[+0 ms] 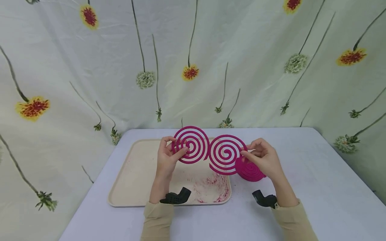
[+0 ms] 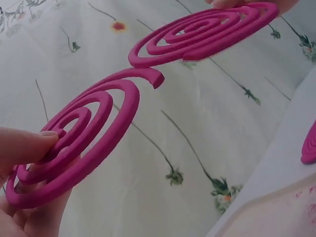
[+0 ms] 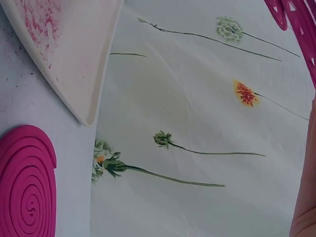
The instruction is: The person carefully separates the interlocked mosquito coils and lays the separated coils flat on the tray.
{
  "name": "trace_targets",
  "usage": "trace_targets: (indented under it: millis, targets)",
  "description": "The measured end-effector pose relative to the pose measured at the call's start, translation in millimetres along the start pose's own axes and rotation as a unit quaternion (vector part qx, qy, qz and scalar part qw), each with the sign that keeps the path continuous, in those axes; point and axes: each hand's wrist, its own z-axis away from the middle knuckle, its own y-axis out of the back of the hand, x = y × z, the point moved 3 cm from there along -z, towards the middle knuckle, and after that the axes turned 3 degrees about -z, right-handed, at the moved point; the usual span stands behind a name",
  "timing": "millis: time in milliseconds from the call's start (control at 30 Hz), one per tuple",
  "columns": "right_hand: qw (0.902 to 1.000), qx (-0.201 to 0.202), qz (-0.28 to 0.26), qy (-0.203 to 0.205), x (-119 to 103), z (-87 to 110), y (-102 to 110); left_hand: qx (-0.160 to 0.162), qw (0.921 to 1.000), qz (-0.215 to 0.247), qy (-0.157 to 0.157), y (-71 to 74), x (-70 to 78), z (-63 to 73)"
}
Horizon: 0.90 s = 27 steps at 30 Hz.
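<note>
My left hand (image 1: 166, 158) pinches a magenta mosquito coil (image 2: 131, 106) between thumb and fingers, its thumb near the spiral's centre. My right hand (image 1: 267, 157) pinches a second magenta mosquito coil (image 2: 232, 42) by its right edge. Both coils are held up side by side above the table, faces toward the head camera. Their near edges meet or almost meet; I cannot tell if they touch. Below the right hand, a stack of magenta coils (image 1: 251, 172) lies on the table. Only part of the right hand and its coil shows in the right wrist view.
A beige tray (image 1: 135, 177) lies on the white table (image 1: 313, 201), under and left of the hands. Pink crumbs (image 1: 222, 182) are scattered over its right side. A flower-printed cloth (image 1: 256, 43) hangs behind. Each wrist bears a black camera (image 1: 178, 196).
</note>
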Motion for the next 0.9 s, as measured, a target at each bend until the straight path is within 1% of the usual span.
trace_targets:
  millis: [200, 333, 467, 533, 633, 733, 833, 900]
  targets:
    - [0.9978, -0.028, -0.018, -0.058, 16.9, -3.5, -4.6, -0.012, 0.9994, -0.015, 0.03, 17.2, -18.0, -8.1]
    - [0.9942, -0.041, -0.049, -0.086, 30.1, -6.4, -9.3, -0.028, 0.9983, -0.029, 0.043, 28.8, -26.0, -14.0]
    - [0.9908, -0.019, -0.081, -0.106, 44.3, -9.4, -13.1, -0.047, 0.997, -0.028, 0.056, 35.4, -30.3, -19.9]
    - [0.9873, -0.006, -0.103, -0.121, 50.9, -12.0, -15.1, -0.05, 0.9965, -0.028, 0.062, 37.8, -32.8, -23.6]
    - [0.9789, 0.008, -0.13, -0.158, 60.4, -18.2, -20.0, -0.038, 0.9963, -0.037, 0.068, 42.0, -36.5, -29.1]
    - [0.9694, 0.016, -0.141, -0.2, 67.7, -26.0, -27.1, -0.015, 0.9951, -0.053, 0.082, 49.6, -42.0, -34.5]
    - [0.9616, 0.022, -0.143, -0.233, 74.2, -33.2, -34.8, 0.008, 0.9927, -0.067, 0.1, 57.9, -48.4, -38.7]
    - [0.9569, 0.026, -0.151, -0.247, 78.2, -37.5, -39.0, 0.021, 0.9902, -0.074, 0.116, 61.9, -53.1, -41.5]
